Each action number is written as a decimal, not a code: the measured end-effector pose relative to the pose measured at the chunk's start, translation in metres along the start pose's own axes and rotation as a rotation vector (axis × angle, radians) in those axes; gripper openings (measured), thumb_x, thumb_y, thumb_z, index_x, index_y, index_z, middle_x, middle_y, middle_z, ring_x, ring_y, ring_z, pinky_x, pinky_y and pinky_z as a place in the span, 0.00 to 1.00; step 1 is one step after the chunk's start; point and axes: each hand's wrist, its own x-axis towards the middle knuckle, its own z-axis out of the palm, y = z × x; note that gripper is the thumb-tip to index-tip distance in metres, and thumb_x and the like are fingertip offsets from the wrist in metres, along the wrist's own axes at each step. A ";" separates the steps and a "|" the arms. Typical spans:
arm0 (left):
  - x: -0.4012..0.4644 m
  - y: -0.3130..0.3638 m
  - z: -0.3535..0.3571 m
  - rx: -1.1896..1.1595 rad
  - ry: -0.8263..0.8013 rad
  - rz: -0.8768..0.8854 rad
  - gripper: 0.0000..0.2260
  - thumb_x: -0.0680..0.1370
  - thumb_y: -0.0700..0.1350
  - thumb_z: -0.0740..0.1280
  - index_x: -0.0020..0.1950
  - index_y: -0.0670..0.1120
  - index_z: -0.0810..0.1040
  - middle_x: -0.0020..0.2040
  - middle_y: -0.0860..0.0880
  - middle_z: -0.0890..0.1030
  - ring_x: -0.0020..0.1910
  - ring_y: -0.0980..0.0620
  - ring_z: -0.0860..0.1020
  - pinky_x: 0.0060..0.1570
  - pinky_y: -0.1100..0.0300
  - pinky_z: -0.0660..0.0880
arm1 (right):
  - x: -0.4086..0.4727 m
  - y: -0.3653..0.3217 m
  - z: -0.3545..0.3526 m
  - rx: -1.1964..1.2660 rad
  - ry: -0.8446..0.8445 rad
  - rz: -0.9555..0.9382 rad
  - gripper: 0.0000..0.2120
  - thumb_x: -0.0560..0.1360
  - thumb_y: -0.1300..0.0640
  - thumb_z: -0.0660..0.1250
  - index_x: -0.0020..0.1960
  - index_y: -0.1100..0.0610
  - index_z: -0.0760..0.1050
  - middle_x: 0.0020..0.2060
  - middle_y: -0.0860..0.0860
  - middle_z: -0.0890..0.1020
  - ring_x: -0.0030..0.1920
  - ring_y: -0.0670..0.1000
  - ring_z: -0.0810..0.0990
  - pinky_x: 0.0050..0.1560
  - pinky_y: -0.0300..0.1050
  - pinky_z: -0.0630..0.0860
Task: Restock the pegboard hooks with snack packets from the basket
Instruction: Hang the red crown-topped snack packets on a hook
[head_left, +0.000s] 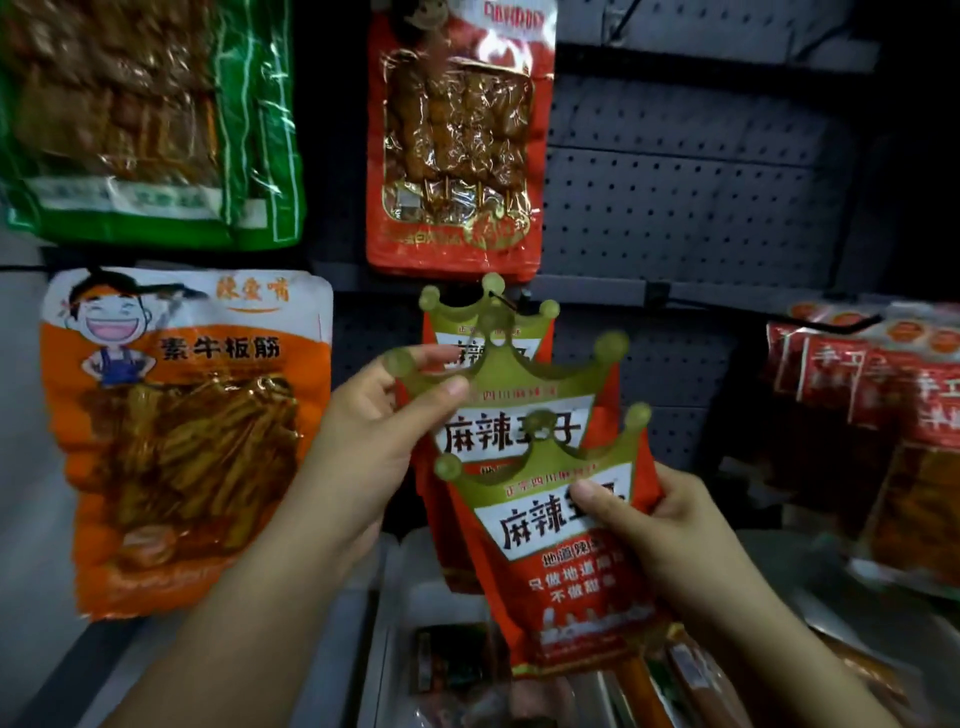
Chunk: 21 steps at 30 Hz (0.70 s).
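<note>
Your right hand (670, 525) sits nearest the lens, low right, thumb pressed on the front of a red foil snack packet with a gold crown-shaped top (558, 566), fingers wrapped round its right edge. Your left hand (374, 441) is higher and left of it, thumb and forefinger pinching the crown edge of a second identical red crown-topped packet (524, 415), which sits just behind and above the first, overlapping it. Hands are apart, each clamped on its own packet. A third red crown packet (493, 322) hangs behind both on a thin black wire hook (506, 304) at the dark perforated pegboard (675, 208). Whether the left-hand packet is on the hook, can't tell.

Below the hands, a pale plastic basket (395, 597) holds mixed packets, blurred.

Left: an orange and white packet with a laughing cartoon figure (182, 441) hangs. Above it a green packet with brown strips (150, 119). Top centre, an orange-red packet with skewers behind a clear window (457, 135). Far right, a row of dark red packets (872, 415) on another hook.
</note>
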 end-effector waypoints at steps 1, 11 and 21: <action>0.005 0.006 -0.001 0.087 0.005 0.083 0.12 0.64 0.48 0.72 0.47 0.52 0.82 0.43 0.51 0.86 0.43 0.56 0.84 0.38 0.68 0.77 | 0.000 0.000 -0.001 0.010 -0.007 0.013 0.16 0.61 0.47 0.74 0.44 0.56 0.83 0.40 0.55 0.87 0.41 0.56 0.86 0.44 0.52 0.82; 0.017 0.047 0.013 0.408 -0.058 0.428 0.02 0.69 0.51 0.72 0.39 0.58 0.84 0.37 0.60 0.84 0.38 0.64 0.81 0.36 0.72 0.75 | -0.010 -0.014 -0.005 0.044 -0.101 -0.040 0.12 0.62 0.46 0.72 0.44 0.47 0.83 0.40 0.52 0.87 0.41 0.54 0.86 0.37 0.39 0.81; 0.027 0.058 0.027 0.454 -0.133 0.389 0.06 0.73 0.43 0.71 0.37 0.54 0.81 0.30 0.61 0.81 0.31 0.67 0.78 0.31 0.75 0.71 | -0.009 -0.015 -0.004 0.113 -0.111 -0.008 0.13 0.62 0.47 0.72 0.45 0.50 0.84 0.42 0.55 0.87 0.42 0.56 0.86 0.40 0.46 0.83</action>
